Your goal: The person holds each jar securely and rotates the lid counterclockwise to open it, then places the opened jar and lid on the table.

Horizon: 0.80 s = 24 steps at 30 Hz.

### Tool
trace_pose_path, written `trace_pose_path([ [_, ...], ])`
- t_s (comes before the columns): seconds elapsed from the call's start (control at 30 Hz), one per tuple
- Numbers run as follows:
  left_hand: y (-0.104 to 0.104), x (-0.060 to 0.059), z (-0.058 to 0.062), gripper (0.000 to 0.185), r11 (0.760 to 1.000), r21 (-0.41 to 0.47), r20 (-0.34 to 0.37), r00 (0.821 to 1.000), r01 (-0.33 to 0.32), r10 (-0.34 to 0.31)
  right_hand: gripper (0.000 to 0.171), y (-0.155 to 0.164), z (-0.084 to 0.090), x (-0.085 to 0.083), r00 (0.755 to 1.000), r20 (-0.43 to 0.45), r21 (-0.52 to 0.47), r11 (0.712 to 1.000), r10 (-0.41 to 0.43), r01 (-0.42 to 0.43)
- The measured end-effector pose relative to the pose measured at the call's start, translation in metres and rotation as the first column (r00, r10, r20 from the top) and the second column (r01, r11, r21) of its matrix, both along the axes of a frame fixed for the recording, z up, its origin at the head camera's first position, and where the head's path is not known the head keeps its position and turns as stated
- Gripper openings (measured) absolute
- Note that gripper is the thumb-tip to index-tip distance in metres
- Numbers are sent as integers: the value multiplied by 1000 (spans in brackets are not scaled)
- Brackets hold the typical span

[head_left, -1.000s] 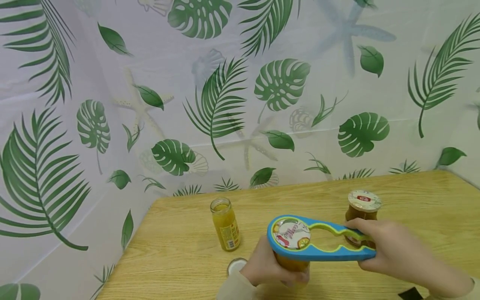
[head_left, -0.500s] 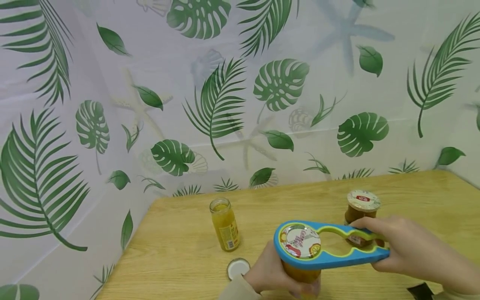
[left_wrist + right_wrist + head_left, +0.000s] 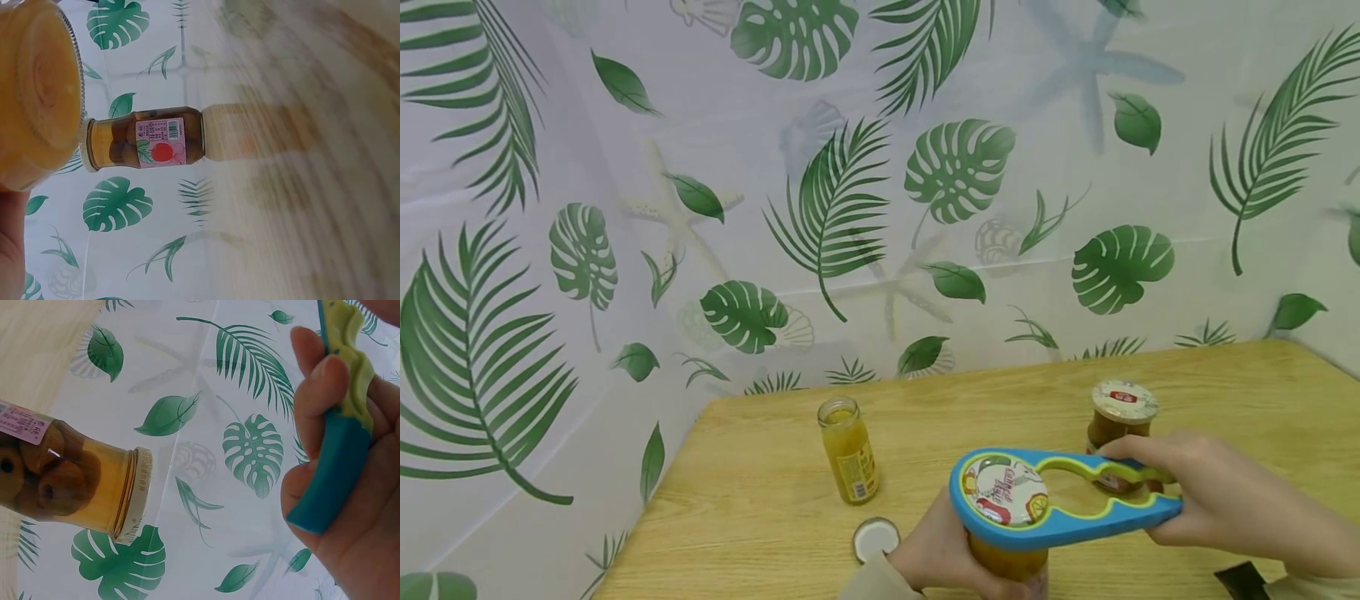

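My left hand (image 3: pixel 942 550) grips a glass jar (image 3: pixel 1011 560) with orange contents, whose rounded base shows large in the left wrist view. A blue jar opener (image 3: pixel 1078 536) with lime-green inner edges encircles the jar's printed lid (image 3: pixel 1006 490). At the opener's other end my right hand (image 3: pixel 1232 504) holds the handles, fingers wrapped around them in the right wrist view. Left of my left hand, a loose lid (image 3: pixel 876 539) lies with its white inside up, and my hand partly overlaps it.
A lidless jar with yellow contents (image 3: pixel 852 462) stands at the back left of the wooden table (image 3: pixel 760 500). Behind my right hand stands a lidded jar of dark fruit (image 3: pixel 1120 412). A small black object (image 3: pixel 1242 581) shows at the lower right. Leaf-print cloth (image 3: pixel 880 208) hangs behind.
Both hands, with the jar and opener between them, have shifted right and slightly down toward me. More of the loose lid shows. The opener still surrounds the jar's lid.
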<state>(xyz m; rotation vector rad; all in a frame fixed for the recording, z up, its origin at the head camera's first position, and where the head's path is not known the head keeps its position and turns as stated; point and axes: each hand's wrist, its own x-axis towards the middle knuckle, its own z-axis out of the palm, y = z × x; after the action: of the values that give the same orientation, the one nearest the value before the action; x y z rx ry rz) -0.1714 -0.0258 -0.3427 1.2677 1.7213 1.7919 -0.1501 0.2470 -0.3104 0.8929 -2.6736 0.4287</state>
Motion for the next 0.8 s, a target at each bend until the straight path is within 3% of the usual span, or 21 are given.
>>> trace_pose_path([
  [0.1,0,0,0,72,1000,13,-13,1000,-5,5,54,0,-1,-1,1000,9,-15,1000,9,-9],
  [0.3,1,1,1,66,999,52,29,1000,8,-10,52,-3,-2,-1,995,42,-92,992,89,-85],
  [0.5,3,-9,-12,63,993,112,51,998,38,-44,50,-6,-4,-1,991,56,-112,987,121,-114],
  [0.67,2,-6,-9,61,990,136,65,997,43,-52,46,-6,-5,-2,983,114,-139,982,144,-128],
  [0.8,1,-5,-9,57,987,156,62,997,44,-54,43,-6,-4,-3,977,105,-167,971,188,-169],
])
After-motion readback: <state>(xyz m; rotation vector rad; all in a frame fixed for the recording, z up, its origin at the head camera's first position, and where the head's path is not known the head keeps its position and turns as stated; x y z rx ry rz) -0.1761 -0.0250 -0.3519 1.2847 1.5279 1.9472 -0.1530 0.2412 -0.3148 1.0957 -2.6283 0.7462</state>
